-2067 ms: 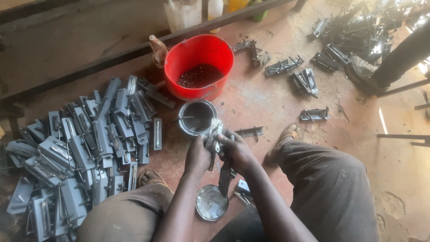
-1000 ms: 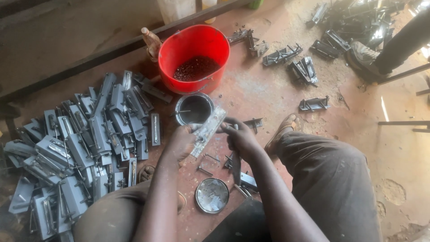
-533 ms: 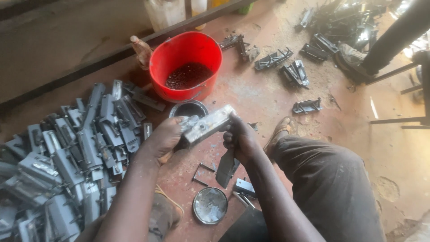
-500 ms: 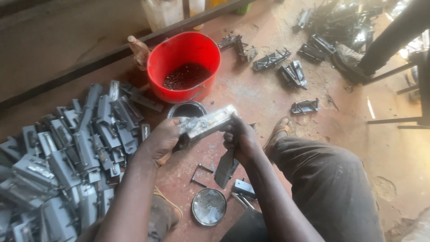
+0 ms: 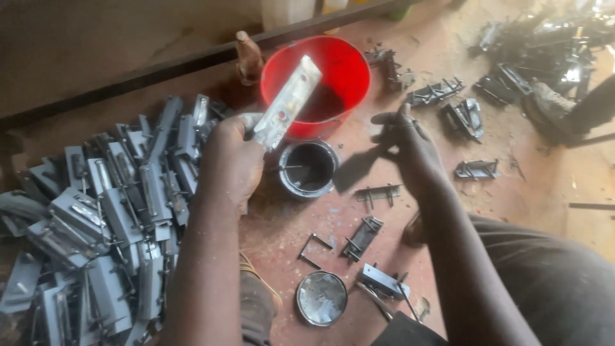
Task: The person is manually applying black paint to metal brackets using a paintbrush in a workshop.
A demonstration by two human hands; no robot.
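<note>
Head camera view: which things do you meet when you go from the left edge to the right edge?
Pile of grey metal parts → left hand holding a flat metal piece → small dark tin → right hand → single metal part on the floor → dark heap of parts.

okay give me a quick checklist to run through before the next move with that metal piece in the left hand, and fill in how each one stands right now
1. Grip on the piece: the left hand holds the flat grey metal piece by its lower end, tilted up over the red bucket. Ok.
2. Right hand free: open, holding nothing, raised over the floor. Ok.
3. Small black tin open and upright below the piece. Ok.
4. Its round lid lies apart, near the knee. Ok.
5. Whether the piece is fully coated: cannot tell.
6. Room on the grey pile at the left: crowded, with no bare spot to be seen. Cannot tell.
</note>
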